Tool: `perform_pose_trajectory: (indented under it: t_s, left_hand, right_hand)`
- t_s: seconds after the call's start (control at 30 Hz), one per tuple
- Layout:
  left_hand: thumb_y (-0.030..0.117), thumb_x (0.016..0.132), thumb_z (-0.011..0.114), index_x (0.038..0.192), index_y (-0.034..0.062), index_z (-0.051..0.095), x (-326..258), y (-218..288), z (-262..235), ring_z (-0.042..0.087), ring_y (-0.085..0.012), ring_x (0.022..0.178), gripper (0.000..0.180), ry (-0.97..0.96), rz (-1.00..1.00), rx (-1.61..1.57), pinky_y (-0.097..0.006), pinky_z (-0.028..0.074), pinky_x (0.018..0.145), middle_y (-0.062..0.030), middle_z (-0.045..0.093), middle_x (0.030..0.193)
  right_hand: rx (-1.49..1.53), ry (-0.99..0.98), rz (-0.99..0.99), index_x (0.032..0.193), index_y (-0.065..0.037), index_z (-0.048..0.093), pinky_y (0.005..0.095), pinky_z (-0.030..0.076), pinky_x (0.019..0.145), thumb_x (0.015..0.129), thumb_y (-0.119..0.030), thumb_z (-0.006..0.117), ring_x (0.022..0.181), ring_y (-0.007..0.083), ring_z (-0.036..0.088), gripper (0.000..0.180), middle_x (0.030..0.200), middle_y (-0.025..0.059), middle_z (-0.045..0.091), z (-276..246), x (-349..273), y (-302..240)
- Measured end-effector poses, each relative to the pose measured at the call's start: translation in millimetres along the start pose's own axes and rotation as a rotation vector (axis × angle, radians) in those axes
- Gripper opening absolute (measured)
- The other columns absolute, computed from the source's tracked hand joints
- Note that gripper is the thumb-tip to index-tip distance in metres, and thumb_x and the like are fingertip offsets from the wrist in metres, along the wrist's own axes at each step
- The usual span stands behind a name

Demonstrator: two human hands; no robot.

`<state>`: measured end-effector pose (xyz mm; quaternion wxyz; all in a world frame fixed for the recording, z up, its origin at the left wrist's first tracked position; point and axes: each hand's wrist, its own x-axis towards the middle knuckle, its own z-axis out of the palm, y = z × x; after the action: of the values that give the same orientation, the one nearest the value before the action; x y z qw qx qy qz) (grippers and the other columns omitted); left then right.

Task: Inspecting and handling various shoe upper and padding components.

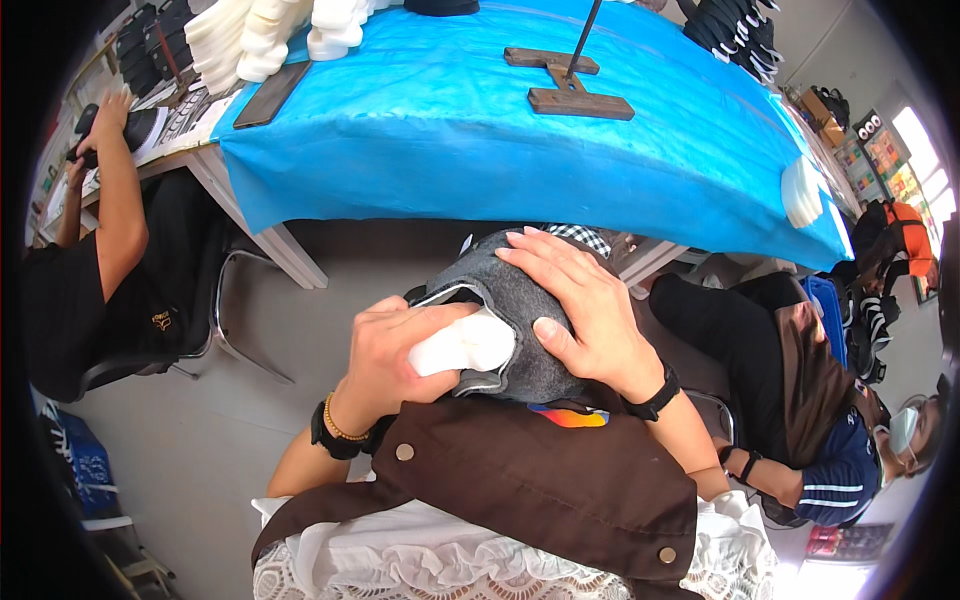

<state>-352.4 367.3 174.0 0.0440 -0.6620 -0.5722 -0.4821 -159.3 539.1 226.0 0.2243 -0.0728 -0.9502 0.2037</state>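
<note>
A dark grey, rounded fabric piece (535, 300), cap-like in shape, rests in my lap with its pale-edged opening toward the left. My left hand (385, 350) is closed around a smooth white padded piece (465, 345), whose rounded end lies in that opening. What fills the inside of the grey fabric is hidden. Over the top and right of the fabric curves my right hand (585, 305), fingers laid along it and thumb pressed on its near side, holding it steady.
A blue-covered table (480, 160) stands ahead, carrying stacked white curved pieces (270, 35), a dark wooden bar (272, 95), and a wooden stand (580, 103) with an upright rod. White pieces (802, 195) sit at its right corner. Co-workers sit at left (120, 240) and right (840, 440).
</note>
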Motion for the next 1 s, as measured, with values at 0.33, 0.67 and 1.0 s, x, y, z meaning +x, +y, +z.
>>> perform_pose_trajectory:
  t_s: [0.33, 0.67, 1.0]
  left_hand:
    - [0.018, 0.057, 0.074, 0.1, 0.0089, 0.077, 11.4, 24.1, 3.8, 0.064, -0.0179, 0.056, 0.044, 0.046, 0.069, 0.105, -0.029, 0.046, 0.058, -0.0007, 0.069, 0.07]
    - [0.027, 0.06, 0.074, 0.096, 0.0098, 0.072, 41.8, 37.6, 34.8, 0.055, -0.019, 0.054, 0.04, 0.233, 0.12, 0.354, -0.033, 0.04, 0.052, 0.0005, 0.055, 0.064]
    - [0.048, 0.077, 0.084, 0.104, 0.0052, 0.073, 43.0, 31.6, 18.3, 0.066, -0.0299, 0.069, 0.052, -0.023, 0.034, -0.068, -0.037, 0.054, 0.065, -0.0082, 0.067, 0.082]
  right_hand:
    - [-0.475, -0.032, -0.007, 0.15, -0.021, 0.052, 0.0552, 0.044, 0.103, 0.098, -0.051, 0.045, 0.133, 0.0398, 0.053, 0.06, 0.146, 0.0163, 0.056, -16.1, -5.3, -14.8]
    - [0.017, 0.159, 0.178, 0.143, -0.006, 0.054, 0.0613, 0.022, 0.12, 0.091, -0.027, 0.065, 0.146, 0.0433, 0.041, 0.057, 0.151, 0.0217, 0.051, -27.9, -7.4, -25.4]
    - [0.012, 0.117, 0.247, 0.143, -0.002, 0.048, 0.0515, 0.04, 0.114, 0.083, -0.022, 0.071, 0.139, 0.0475, 0.046, 0.067, 0.146, 0.0273, 0.053, -14.0, -14.5, -24.9]
